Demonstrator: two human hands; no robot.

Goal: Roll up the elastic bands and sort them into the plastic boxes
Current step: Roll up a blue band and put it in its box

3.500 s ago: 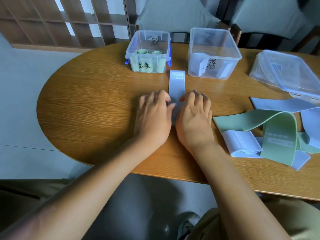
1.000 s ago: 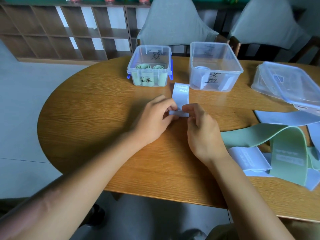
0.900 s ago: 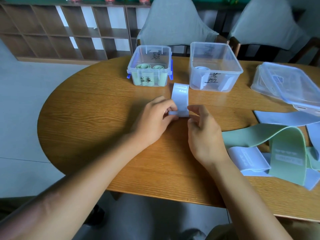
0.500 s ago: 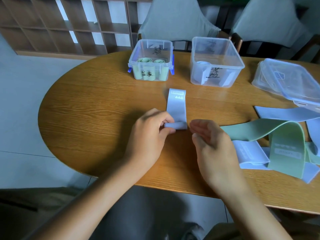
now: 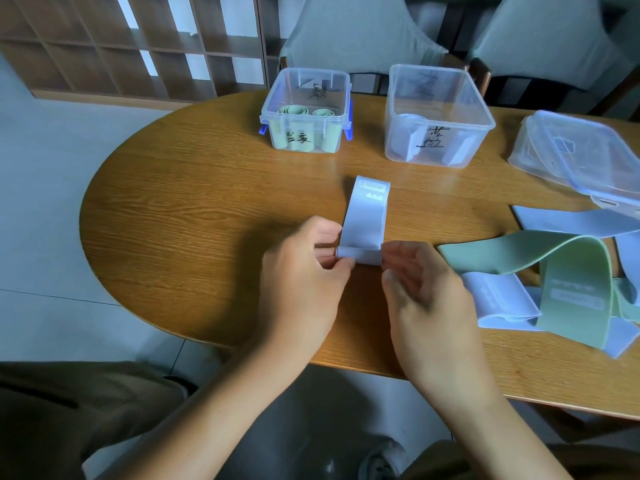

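A pale blue elastic band (image 5: pixel 367 216) lies flat on the wooden table (image 5: pixel 194 216), its near end wound into a small roll (image 5: pixel 362 257). My left hand (image 5: pixel 304 282) pinches the roll's left end between thumb and fingers. My right hand (image 5: pixel 422 292) is beside the roll's right end, fingers relaxed, fingertips just touching it. Behind stand two clear plastic boxes. The left box (image 5: pixel 268 114) holds green rolls and the right box (image 5: pixel 440 125) holds blue rolls.
At the right lies a loose pile of bands: a green band (image 5: pixel 575 282) looped over blue bands (image 5: pixel 502 301). A clear lid (image 5: pixel 571 157) rests at the far right. Grey chairs (image 5: pixel 349 32) stand behind the table. The table's near edge is close under my wrists.
The band and its roll have come toward me, away from the boxes. My right hand let go of the roll half a second ago and is now back at its right end.
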